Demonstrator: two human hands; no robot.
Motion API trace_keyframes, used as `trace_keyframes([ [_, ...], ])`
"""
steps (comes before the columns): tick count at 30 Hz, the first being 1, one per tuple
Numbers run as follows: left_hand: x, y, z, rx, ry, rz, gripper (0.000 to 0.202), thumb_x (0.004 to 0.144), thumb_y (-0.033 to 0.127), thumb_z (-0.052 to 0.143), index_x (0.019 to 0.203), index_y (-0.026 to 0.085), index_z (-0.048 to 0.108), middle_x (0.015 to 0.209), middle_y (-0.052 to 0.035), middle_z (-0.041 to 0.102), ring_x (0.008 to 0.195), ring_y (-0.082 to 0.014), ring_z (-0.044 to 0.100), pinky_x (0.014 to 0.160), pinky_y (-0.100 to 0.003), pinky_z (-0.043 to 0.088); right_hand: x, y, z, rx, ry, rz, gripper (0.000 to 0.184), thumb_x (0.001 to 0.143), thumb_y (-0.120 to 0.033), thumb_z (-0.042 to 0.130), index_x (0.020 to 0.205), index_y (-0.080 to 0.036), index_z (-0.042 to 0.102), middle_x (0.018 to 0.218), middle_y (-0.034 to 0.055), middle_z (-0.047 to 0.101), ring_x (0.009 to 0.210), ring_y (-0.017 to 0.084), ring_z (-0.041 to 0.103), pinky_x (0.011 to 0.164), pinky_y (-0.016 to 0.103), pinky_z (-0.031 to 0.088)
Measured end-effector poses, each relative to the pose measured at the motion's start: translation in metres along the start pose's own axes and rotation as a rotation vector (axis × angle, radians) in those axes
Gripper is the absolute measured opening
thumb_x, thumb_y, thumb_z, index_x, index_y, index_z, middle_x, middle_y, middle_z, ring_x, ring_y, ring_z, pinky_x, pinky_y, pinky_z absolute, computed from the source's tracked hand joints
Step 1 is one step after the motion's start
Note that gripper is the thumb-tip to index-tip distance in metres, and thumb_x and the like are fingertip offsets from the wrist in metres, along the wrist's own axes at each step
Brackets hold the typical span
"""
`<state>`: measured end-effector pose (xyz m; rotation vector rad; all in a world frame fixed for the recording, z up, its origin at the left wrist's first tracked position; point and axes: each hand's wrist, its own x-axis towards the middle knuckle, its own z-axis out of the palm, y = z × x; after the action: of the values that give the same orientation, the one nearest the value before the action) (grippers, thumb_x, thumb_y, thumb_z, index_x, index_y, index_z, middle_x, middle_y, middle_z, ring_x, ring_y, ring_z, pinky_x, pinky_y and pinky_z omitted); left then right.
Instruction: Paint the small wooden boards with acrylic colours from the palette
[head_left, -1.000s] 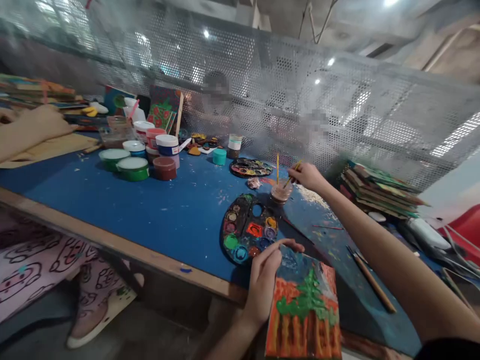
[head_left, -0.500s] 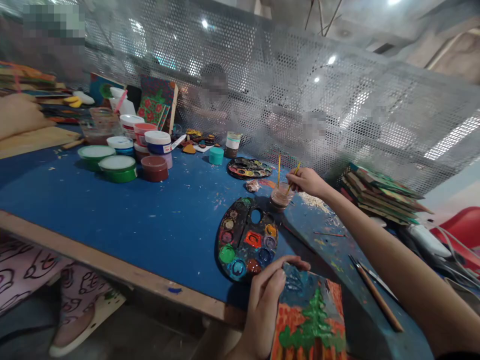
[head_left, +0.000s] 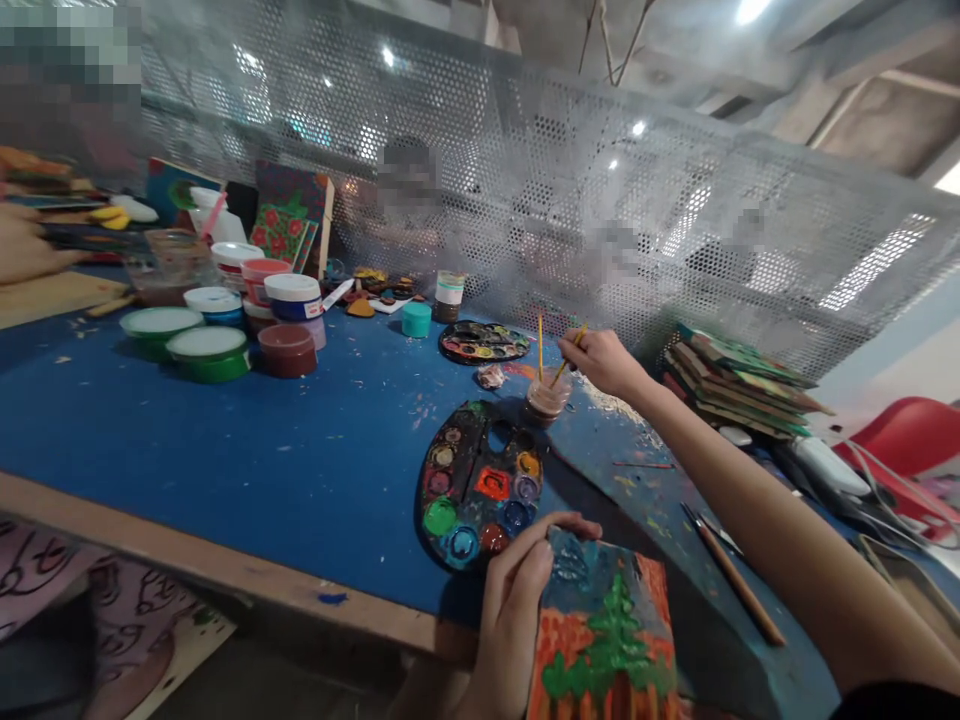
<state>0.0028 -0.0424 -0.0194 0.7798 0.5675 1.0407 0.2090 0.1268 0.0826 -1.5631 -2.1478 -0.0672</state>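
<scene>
My left hand [head_left: 517, 590] grips the left edge of a small painted board [head_left: 607, 630], which shows a green tree, orange below and blue-grey sky. My right hand [head_left: 600, 357], arm stretched out, pinches a yellow paintbrush [head_left: 571, 347] whose lower end is in a jar of murky brown water [head_left: 548, 397]. A second yellow brush [head_left: 540, 345] stands in the same jar. Between the jar and my left hand lies a black paint palette [head_left: 472, 470] with wells of green, blue, brown, orange and red paint. The brush tips are hidden in the water.
Paint tubs [head_left: 208, 352] cluster at the left, near another person's hand [head_left: 34, 245]. A second palette [head_left: 484, 342] and a teal pot [head_left: 416, 319] sit farther back. Stacked boards [head_left: 739, 385] stand at the right; a wooden-handled tool [head_left: 742, 590] lies nearby. A perforated metal screen [head_left: 487, 190] borders the table.
The camera view has shifted slightly, so everything appears moved left. My right hand still holds the brush in the jar, and my left still holds the board.
</scene>
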Motion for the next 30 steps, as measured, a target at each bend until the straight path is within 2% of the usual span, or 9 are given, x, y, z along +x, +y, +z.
trace_keyframes([
  [3, 0.001, -0.002, -0.001, 0.026, -0.005, 0.038, 0.028, 0.087, 0.035, 0.054, 0.098, 0.019, 0.074, 0.102, -0.0054, 0.073, 0.103, -0.0248, 0.064, 0.094, -0.031, 0.045, -0.006, -0.007, -0.013, -0.052, 0.083, -0.056, 0.035, 0.091, -0.032, 0.04, 0.058, -0.021, 0.037, 0.06, -0.0007, 0.048, 0.055, 0.011, 0.043, 0.062, 0.026, 0.034],
  [6, 0.002, -0.004, -0.003, 0.02, 0.018, 0.037, 0.03, 0.087, 0.036, 0.055, 0.1, 0.017, 0.074, 0.102, -0.0064, 0.073, 0.104, -0.0257, 0.063, 0.095, -0.032, 0.045, -0.011, -0.015, -0.02, -0.088, 0.117, -0.105, 0.027, 0.092, -0.031, 0.04, 0.066, -0.022, 0.041, 0.061, -0.0008, 0.047, 0.059, 0.012, 0.043, 0.063, 0.026, 0.034],
  [12, 0.004, -0.006, -0.003, 0.036, 0.022, 0.037, 0.031, 0.086, 0.039, 0.055, 0.097, 0.016, 0.073, 0.1, -0.008, 0.073, 0.105, -0.0269, 0.064, 0.095, -0.032, 0.046, -0.016, -0.018, -0.018, -0.121, 0.101, -0.156, 0.025, 0.091, -0.032, 0.04, 0.068, -0.022, 0.043, 0.061, -0.0004, 0.048, 0.058, 0.013, 0.046, 0.061, 0.026, 0.035],
  [18, 0.003, -0.004, -0.002, 0.037, 0.017, 0.049, 0.03, 0.087, 0.036, 0.053, 0.098, 0.016, 0.073, 0.099, -0.0073, 0.073, 0.102, -0.0252, 0.064, 0.093, -0.031, 0.046, -0.02, -0.017, -0.02, -0.141, 0.154, -0.173, 0.027, 0.093, -0.032, 0.037, 0.069, -0.022, 0.046, 0.066, 0.0022, 0.053, 0.062, 0.015, 0.049, 0.064, 0.027, 0.038],
  [30, 0.005, -0.005, -0.004, 0.045, -0.019, 0.06, 0.031, 0.087, 0.036, 0.052, 0.099, 0.016, 0.072, 0.102, -0.0083, 0.073, 0.105, -0.027, 0.063, 0.098, -0.035, 0.044, -0.023, -0.015, -0.02, -0.169, 0.178, -0.209, 0.025, 0.093, -0.031, 0.04, 0.071, -0.022, 0.047, 0.068, 0.0037, 0.055, 0.066, 0.016, 0.051, 0.066, 0.028, 0.038],
])
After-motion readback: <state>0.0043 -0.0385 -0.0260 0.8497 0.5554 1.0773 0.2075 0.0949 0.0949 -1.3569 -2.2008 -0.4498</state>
